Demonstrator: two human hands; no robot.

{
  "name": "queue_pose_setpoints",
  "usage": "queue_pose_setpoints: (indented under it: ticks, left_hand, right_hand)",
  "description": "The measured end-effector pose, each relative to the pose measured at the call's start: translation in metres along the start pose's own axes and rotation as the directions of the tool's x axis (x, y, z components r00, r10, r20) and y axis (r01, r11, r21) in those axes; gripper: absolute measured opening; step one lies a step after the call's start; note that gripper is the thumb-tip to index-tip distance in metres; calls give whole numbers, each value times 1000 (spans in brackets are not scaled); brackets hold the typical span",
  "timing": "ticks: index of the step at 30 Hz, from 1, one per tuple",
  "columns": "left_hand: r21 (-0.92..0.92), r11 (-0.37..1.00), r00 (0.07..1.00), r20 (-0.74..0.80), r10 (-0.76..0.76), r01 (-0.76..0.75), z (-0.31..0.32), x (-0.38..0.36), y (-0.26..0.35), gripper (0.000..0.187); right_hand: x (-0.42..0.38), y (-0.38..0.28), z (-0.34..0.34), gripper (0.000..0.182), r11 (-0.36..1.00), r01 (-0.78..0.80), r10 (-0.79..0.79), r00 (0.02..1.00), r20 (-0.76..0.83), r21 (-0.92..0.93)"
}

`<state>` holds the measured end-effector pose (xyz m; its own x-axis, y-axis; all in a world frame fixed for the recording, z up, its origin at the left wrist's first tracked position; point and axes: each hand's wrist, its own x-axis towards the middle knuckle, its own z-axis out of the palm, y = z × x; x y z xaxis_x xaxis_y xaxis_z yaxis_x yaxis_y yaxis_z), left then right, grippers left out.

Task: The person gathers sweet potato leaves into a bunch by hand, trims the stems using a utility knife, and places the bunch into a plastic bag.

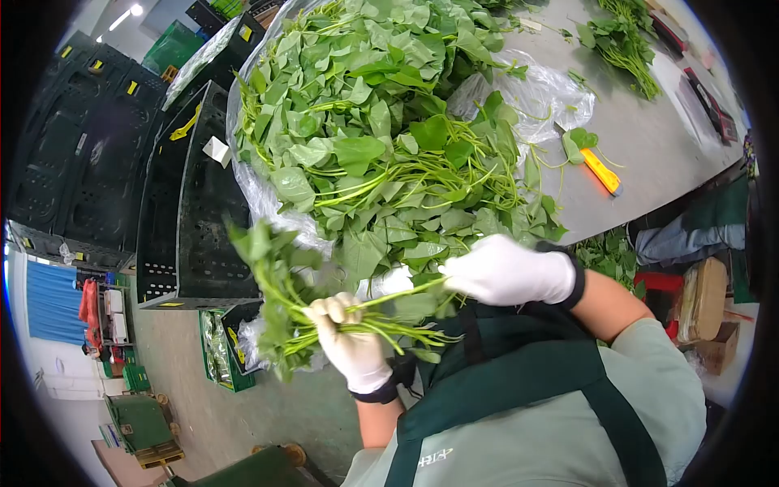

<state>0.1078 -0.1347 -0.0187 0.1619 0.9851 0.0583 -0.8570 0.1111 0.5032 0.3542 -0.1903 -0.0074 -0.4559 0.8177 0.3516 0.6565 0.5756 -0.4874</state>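
Your left hand (350, 345), in a white glove, is closed tight around a bunch (284, 312) of leafy green stems, with the leaves sticking out past your fist on one side and the cut ends fanning out on the other. Your right hand (507, 272), also gloved, is pinched shut on a single stem (402, 290) that runs from its fingertips across to your left fist, so the stem bridges the gap between your two hands. Just beyond both hands lies a big pile (381, 122) of the same greens, heaped on a clear plastic sheet (540, 93) spread over the grey table (649, 154). Past your right hand, one orange-handled knife (600, 170) lies on the table, partly under a loose leaf. Farther off in the same direction a second, smaller heap (621, 36) of greens lies well apart from the pile. On the far side of your left hand stand black crates (191, 203), stacked side by side; their exact count is hard to tell.
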Motion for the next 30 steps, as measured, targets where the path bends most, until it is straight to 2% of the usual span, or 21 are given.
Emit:
queue_pose_setpoints:
  ticks: [1,2,3,4,5,7,8,9,11,13,15,17,19,21,22,23,25,27,30]
  left_hand:
    - [-47,998,999,-22,44,-45,-7,5,9,25]
    - [-89,994,997,-48,54,-58,-13,11,20,24]
    - [-130,989,995,-75,63,-72,-17,16,29,24]
    - [-68,993,988,-130,86,-95,-20,19,35,22]
    - [-71,993,988,-128,87,-96,-21,18,35,22]
    - [-184,983,995,-99,-26,7,-23,18,33,21]
    - [-208,977,993,-99,-67,46,-20,16,29,20]
    - [-274,957,987,-104,-125,92,-19,14,26,18]
    - [-240,965,984,-121,-134,102,-14,10,17,17]
    - [-71,995,994,-80,-81,75,-13,7,9,16]
    - [79,997,989,-147,-3,15,0,4,1,17]
    - [54,998,993,-116,-23,29,2,2,2,16]
    - [27,999,996,-88,-34,36,1,-1,4,16]
    - [-16,997,996,-43,-79,78,0,-5,4,16]
    - [8,997,995,-69,-70,71,2,-7,3,15]
    - [33,997,994,-87,-70,73,6,-10,1,15]
    - [57,992,990,-92,-108,114,1,-11,-3,18]
    - [95,991,989,-120,-80,92,7,-10,-12,16]
    - [117,989,989,-124,-77,92,18,-10,-29,17]
  right_hand:
    - [-9,7,-17,9,996,-68,72,996,60,-52]
    - [-18,12,-40,10,989,-107,108,994,7,-100]
    - [-32,27,-49,12,957,-131,130,991,-20,-260]
    - [-42,34,-67,16,926,-360,352,932,-81,-116]
    - [-47,36,-79,18,840,-540,529,838,-136,-59]
    - [-63,52,-95,21,768,-605,583,796,-160,-212]
    - [-65,55,-96,24,664,-595,514,803,-301,-453]
    - [-66,58,-96,27,487,-580,411,812,-415,-652]
    - [-45,62,-97,30,536,-547,134,807,-575,-643]
    - [-10,66,-89,27,688,-446,41,812,-582,-572]
    - [28,60,-63,20,889,-196,-70,835,-545,-415]
    - [60,56,-37,13,891,-235,62,910,-409,-388]
    - [83,72,-16,19,817,-351,183,910,-372,-457]
    - [89,81,-7,19,828,-364,205,905,-374,-427]
    - [91,84,-6,20,840,-369,226,904,-362,-398]
    - [90,85,-5,20,837,-375,226,900,-372,-398]
    - [87,77,-9,20,877,-283,44,853,-520,-389]
    - [86,68,-20,19,905,-258,38,841,-539,-339]
    - [87,50,-30,14,966,-127,-60,733,-678,-223]
